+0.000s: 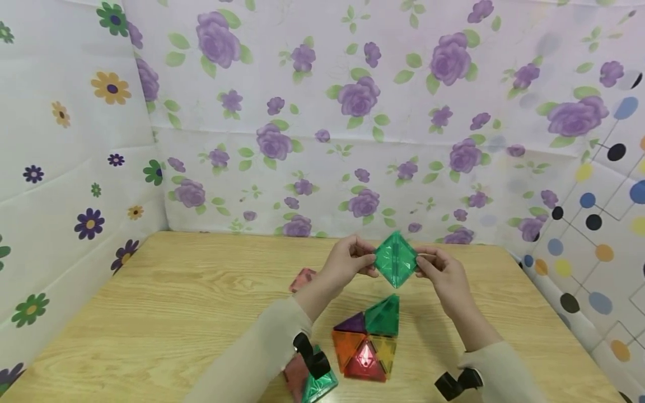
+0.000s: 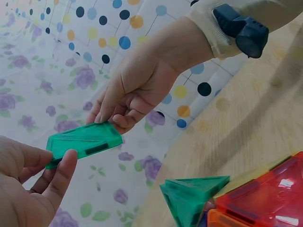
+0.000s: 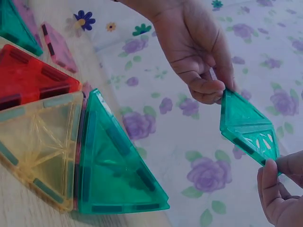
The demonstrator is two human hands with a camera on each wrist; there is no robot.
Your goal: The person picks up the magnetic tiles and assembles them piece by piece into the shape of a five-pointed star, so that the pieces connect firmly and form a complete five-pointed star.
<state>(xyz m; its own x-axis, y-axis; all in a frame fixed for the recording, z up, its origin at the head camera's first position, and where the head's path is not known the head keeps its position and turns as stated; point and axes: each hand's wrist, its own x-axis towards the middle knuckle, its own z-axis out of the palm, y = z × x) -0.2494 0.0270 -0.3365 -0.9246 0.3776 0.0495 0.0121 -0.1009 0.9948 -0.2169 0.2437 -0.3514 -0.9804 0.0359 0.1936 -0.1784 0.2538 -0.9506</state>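
Two green translucent triangular magnetic tiles (image 1: 395, 259), joined along one edge into a diamond, are held up above the table's far part. My left hand (image 1: 351, 258) pinches the diamond's left corner between thumb and fingers. On the opposite corner, the thumb and fingers of my right hand (image 1: 442, 272) pinch too. Nearer to me stands a cluster of magnetic tiles: a green triangle (image 3: 116, 165), a purple tile (image 1: 353, 323), an orange tile (image 1: 346, 348), a red triangle (image 1: 365, 365) and a yellow tile (image 3: 42, 146). The held tiles are apart from this cluster.
A pink tile (image 1: 302, 279) lies behind my left forearm. Close to the front edge, a green tile (image 1: 320, 386) and a reddish tile (image 1: 295, 376) lie partly under my left sleeve. Patterned cloth walls (image 1: 322, 134) enclose the wooden table (image 1: 216, 291) at back and sides.
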